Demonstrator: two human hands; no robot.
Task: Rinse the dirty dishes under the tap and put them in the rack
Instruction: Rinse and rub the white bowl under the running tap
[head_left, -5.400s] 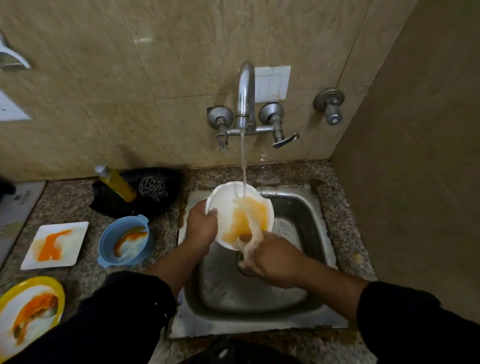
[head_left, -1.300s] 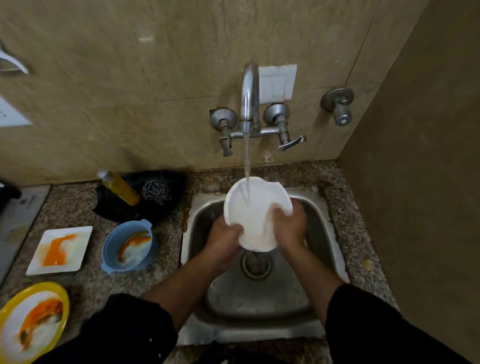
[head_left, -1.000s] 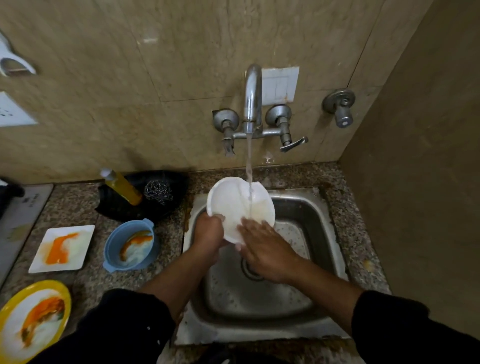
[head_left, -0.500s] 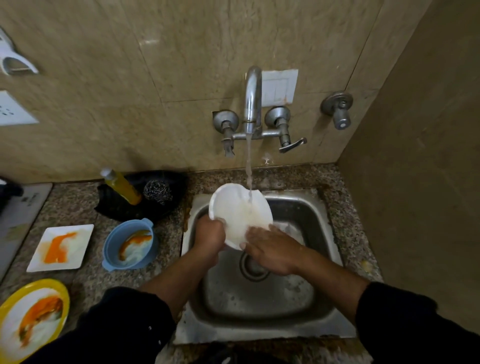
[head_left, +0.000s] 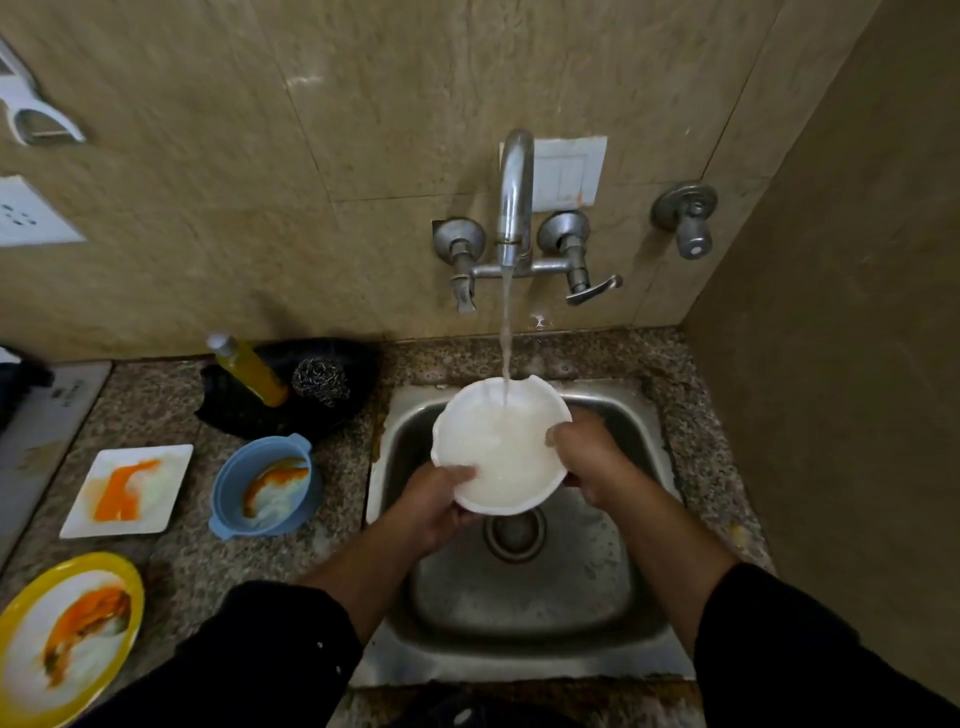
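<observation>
The steel sink (head_left: 519, 660) sat under the running tap (head_left: 515, 192), a stained yellow plate (head_left: 130, 597), square plate (head_left: 174, 462) and blue bowl (head_left: 223, 488) lay to its left, and over its basin the white bowl (head_left: 498, 457) was gripped at opposite rims by left hand (head_left: 436, 501) and right hand (head_left: 589, 457).

On a speckled brown granite counter (head_left: 156, 405) are laid a square white plate (head_left: 127, 491) smeared orange, a round blue two-handled bowl (head_left: 265, 488) just beside it, a round yellow-rimmed plate (head_left: 62, 639), and a crumpled black cloth (head_left: 228, 410) by the wall.
</observation>
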